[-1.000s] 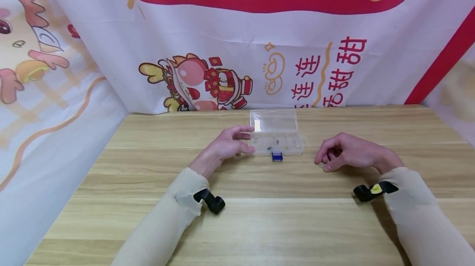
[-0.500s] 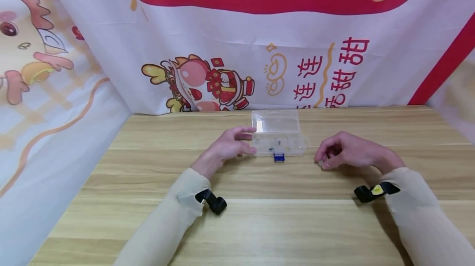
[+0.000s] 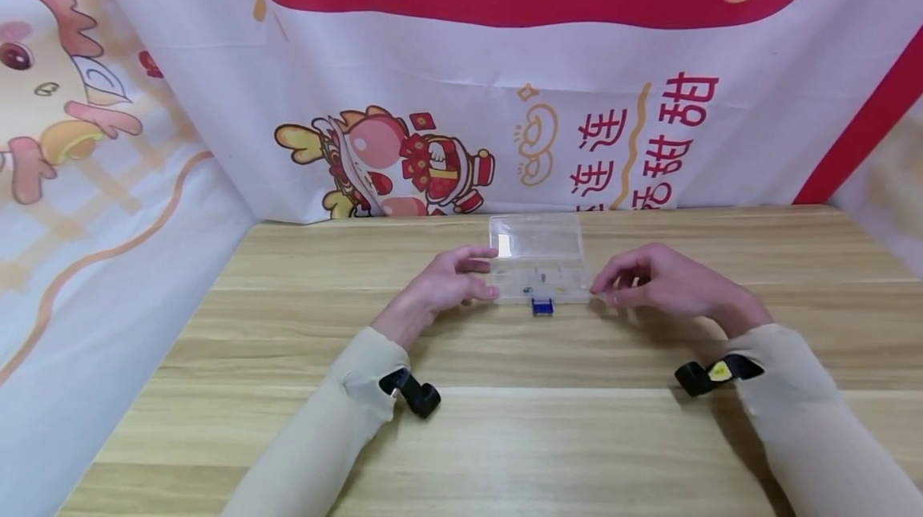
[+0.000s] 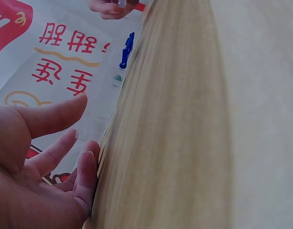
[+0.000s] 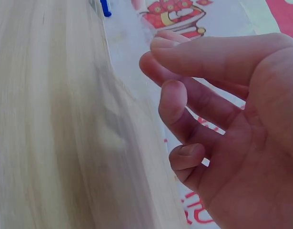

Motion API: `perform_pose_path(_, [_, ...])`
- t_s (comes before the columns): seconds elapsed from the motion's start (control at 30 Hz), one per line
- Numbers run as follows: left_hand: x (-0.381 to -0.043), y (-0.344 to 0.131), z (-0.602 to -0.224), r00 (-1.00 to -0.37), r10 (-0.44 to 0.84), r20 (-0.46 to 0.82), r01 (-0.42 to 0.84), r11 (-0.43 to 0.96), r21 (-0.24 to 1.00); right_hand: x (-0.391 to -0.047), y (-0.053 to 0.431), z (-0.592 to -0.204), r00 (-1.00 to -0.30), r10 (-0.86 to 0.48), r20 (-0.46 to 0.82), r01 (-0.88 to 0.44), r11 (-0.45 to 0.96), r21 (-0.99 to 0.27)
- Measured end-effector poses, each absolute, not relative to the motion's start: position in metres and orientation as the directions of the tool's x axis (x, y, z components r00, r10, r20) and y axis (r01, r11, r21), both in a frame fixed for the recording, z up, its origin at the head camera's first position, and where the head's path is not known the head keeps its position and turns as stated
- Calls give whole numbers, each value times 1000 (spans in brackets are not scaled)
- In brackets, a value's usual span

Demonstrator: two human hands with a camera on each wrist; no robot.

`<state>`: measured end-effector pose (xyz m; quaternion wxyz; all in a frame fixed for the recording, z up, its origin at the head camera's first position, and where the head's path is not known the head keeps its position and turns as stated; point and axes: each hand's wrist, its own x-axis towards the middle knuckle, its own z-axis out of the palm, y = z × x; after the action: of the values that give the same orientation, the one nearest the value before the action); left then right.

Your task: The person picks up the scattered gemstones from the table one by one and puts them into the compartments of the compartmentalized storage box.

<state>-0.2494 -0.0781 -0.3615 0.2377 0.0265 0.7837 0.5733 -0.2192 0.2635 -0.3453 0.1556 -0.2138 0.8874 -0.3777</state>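
Note:
A clear plastic compartment box (image 3: 512,290) lies on the table with its transparent lid (image 3: 537,236) tipped back. A blue latch (image 3: 542,307) juts from its front edge. My left hand (image 3: 450,276) rests at the box's left end, fingers spread and relaxed, fingertips right at its side. In the left wrist view the thumb stands apart from the other fingers. My right hand (image 3: 659,280) is at the box's right end, thumb and index finger pinching a small pale piece (image 4: 121,3), mostly hidden by the fingers. A few tiny coloured bits (image 3: 561,290) lie inside the box.
The wooden table (image 3: 476,445) reaches back to a white cloth backdrop (image 3: 447,52) with red and cartoon prints. A second printed cloth (image 3: 173,204) hangs along the left side. Black wrist cameras (image 3: 418,397) sit on both sleeves.
My right hand has moved left and slightly away from me, from the bare table to the box's right end, still pinching the small piece. The left hand has stayed at the box's left end.

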Motion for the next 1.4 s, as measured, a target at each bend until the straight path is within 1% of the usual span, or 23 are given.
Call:
perform_pose_path(0.17, [-249,-78,-361,-886,316,-340,-228,342,912,-219,249,-341,-876,-480,-42,-307,625,-718])
perform_pose_path(0.4, [-249,-78,-362,-887,309,-343,-231,346,909,-223,225,-335,-905,-422,-52,-261,648,-716])
perform_pose_path(0.53, [-250,-78,-362,-886,308,-347,-235,348,907,-227,212,-336,-913,-408,-29,-268,651,-710])
perform_pose_path(0.9, [-250,-78,-361,-882,316,-350,-232,357,905,-236,174,-341,-899,-436,48,-342,629,-698])
perform_pose_path(1.13, [-250,-78,-360,-879,328,-345,-221,361,906,-236,154,-343,-905,-424,34,-324,635,-701])
perform_pose_path(1.4, [-250,-79,-361,-879,325,-350,-229,356,906,-234,145,-349,-907,-414,78,-358,658,-662])
